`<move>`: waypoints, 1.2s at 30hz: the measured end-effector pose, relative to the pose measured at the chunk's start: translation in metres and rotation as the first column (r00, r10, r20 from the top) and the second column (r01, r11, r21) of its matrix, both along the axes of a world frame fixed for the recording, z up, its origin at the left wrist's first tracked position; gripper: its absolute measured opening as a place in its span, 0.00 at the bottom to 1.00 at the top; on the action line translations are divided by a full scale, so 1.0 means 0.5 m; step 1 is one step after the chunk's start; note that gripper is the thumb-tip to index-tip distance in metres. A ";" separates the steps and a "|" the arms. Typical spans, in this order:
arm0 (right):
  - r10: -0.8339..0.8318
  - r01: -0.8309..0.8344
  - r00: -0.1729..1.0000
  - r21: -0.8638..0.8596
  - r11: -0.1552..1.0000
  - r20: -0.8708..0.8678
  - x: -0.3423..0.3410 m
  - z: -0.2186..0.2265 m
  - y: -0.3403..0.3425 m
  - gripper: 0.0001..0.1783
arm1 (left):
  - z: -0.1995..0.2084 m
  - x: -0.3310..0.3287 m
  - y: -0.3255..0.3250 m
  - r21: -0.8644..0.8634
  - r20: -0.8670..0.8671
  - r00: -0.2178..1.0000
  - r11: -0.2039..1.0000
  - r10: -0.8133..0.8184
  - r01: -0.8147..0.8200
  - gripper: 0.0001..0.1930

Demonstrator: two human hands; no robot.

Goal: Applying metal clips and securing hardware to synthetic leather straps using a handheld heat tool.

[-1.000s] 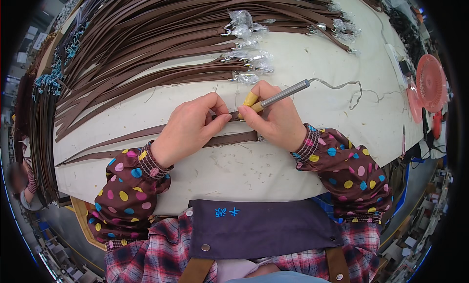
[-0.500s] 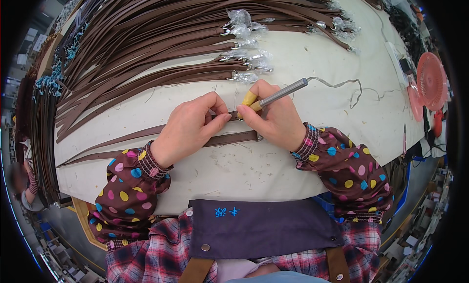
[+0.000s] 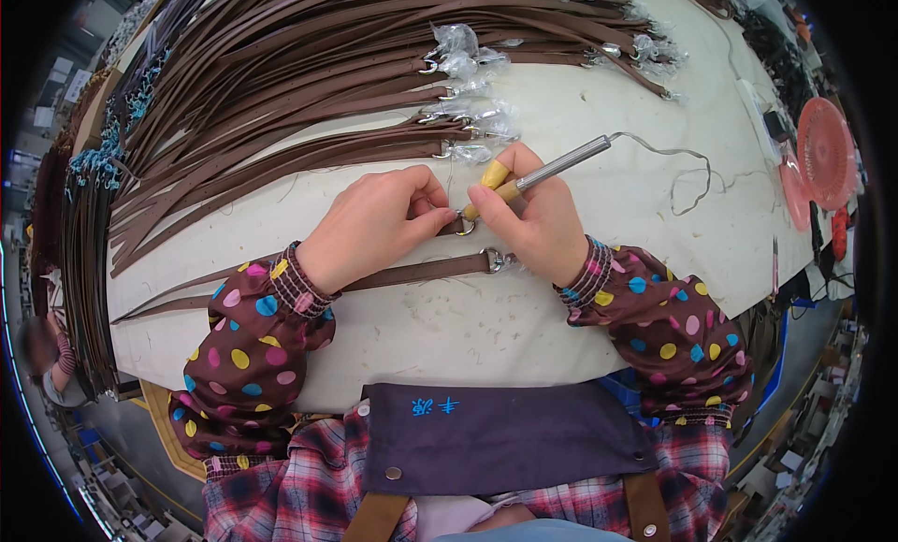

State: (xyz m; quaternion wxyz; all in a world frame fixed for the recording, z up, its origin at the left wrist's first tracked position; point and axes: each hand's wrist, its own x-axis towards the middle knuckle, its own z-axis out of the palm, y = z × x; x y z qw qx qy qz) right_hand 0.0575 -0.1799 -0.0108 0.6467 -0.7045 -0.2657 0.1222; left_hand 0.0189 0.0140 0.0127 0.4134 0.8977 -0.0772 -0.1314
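My left hand (image 3: 369, 219) pinches the end of a brown leather strap (image 3: 455, 228), beside the metal ring (image 3: 467, 227) fitted there. In my right hand (image 3: 541, 222) is a pen-shaped heated tool (image 3: 566, 161) with a ribbed metal handle, a tan front part and a grey cord. Its tip points down at the strap end by the ring; I cannot tell whether they touch. A yellow finger cot (image 3: 495, 173) covers a fingertip of that hand. Nearer me, a second brown strap (image 3: 421, 273) lies on the table, its metal clasp (image 3: 495, 260) to the right.
Many brown straps (image 3: 281, 84) with plastic-wrapped ends (image 3: 458, 51) lie across the far left of the pale table (image 3: 599, 355). The tool's cord (image 3: 702, 163) trails right. Pink plastic baskets (image 3: 827, 154) stand at the right edge. Another person (image 3: 61, 364) is at far left.
My left hand has shifted right along the strap. The tool has moved slightly up and right, and the strap's ring now shows. The nearer strap's clasp is more exposed.
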 end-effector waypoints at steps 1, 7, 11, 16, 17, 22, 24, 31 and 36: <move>-0.002 0.002 1.000 -0.001 1.000 0.001 0.000 -0.001 0.000 0.12 | -0.003 0.004 -0.001 0.017 0.011 1.000 1.000 -0.025 0.025 0.08; 0.026 -0.022 0.998 -0.074 0.997 0.052 0.006 -0.012 0.002 0.13 | -0.003 -0.003 0.004 -0.229 -0.206 0.968 0.955 0.143 -0.190 0.09; 0.040 -0.032 0.996 -0.100 0.995 0.076 0.006 -0.013 0.004 0.13 | -0.012 -0.007 0.009 -0.338 -0.282 0.948 0.910 0.147 -0.242 0.08; 0.033 -0.022 0.995 -0.128 0.992 0.091 0.005 -0.009 0.006 0.13 | -0.013 -0.007 0.009 -0.401 -0.308 0.940 0.876 0.147 -0.269 0.07; 0.032 -0.019 0.994 -0.133 0.991 0.101 0.005 -0.008 0.006 0.13 | -0.013 -0.007 0.010 -0.401 -0.308 0.940 0.876 0.147 -0.268 0.07; 0.063 -0.052 0.996 -0.166 0.985 0.059 0.003 0.004 0.005 0.12 | -0.013 -0.007 0.011 -0.405 -0.311 0.940 0.875 0.143 -0.267 0.06; 0.053 -0.037 0.995 -0.175 0.984 0.089 0.003 0.004 0.006 0.12 | -0.012 -0.007 0.010 -0.399 -0.312 0.939 0.877 0.143 -0.267 0.06; 0.046 -0.024 0.993 -0.189 0.982 0.110 0.002 0.004 0.006 0.13 | -0.010 -0.008 0.009 -0.402 -0.316 0.938 0.875 0.144 -0.270 0.07; 0.048 -0.025 0.992 -0.191 0.981 0.115 0.003 0.004 0.007 0.12 | -0.009 -0.007 0.009 -0.393 -0.318 0.936 0.878 0.151 -0.275 0.07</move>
